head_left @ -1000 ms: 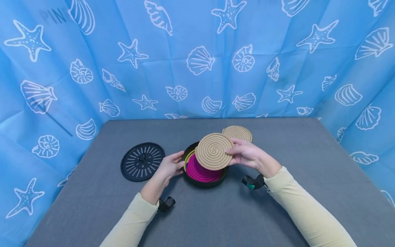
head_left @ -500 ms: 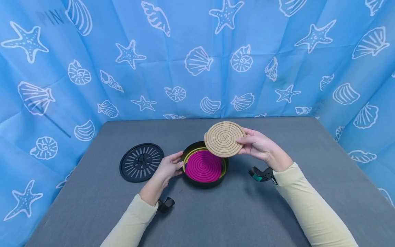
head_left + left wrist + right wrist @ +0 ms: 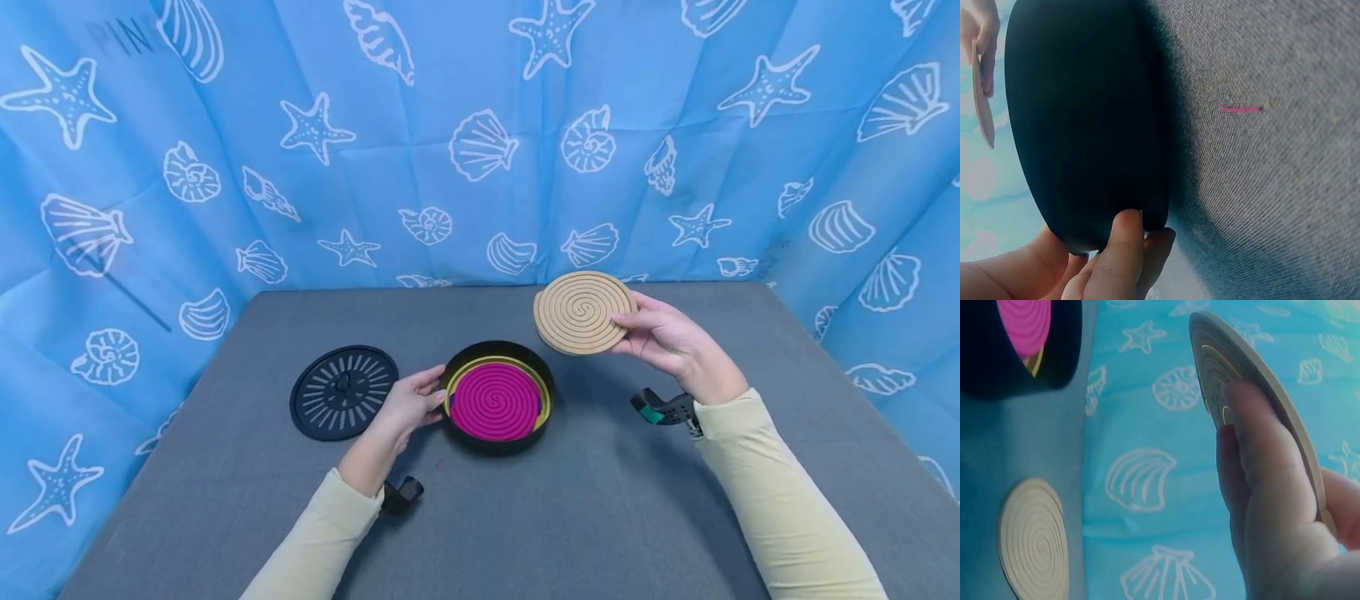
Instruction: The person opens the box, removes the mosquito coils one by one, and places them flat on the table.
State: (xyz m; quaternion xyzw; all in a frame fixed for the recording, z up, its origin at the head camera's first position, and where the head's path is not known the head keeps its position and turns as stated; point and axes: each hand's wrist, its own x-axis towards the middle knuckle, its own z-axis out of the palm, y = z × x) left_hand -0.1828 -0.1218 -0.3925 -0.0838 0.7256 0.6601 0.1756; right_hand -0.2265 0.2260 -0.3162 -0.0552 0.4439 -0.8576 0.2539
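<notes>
My right hand [image 3: 667, 337] pinches a tan mosquito coil [image 3: 581, 310] by its edge, with the thumb on its face, raised above the table right of a round black tin [image 3: 498, 449]. In the tin lies a magenta mosquito coil [image 3: 495, 402], with a yellow rim [image 3: 495, 360] showing around it. My left hand [image 3: 405, 410] grips the left side of the tin, fingers on its outer wall in the left wrist view. A second tan coil [image 3: 1034, 540] lies flat on the table in the right wrist view; the held coil hides it in the head view.
Left of the tin lies a round black slotted lid [image 3: 344, 392] with a small knob. A grey cloth covers the table [image 3: 517, 525]. Behind it hangs a blue curtain [image 3: 420, 158] with white shells and starfish. A tiny pink bit [image 3: 1240, 109] lies on the cloth.
My right hand has carried the tan coil up and to the right, away from over the tin, uncovering the magenta coil. The left hand stays at the tin's side.
</notes>
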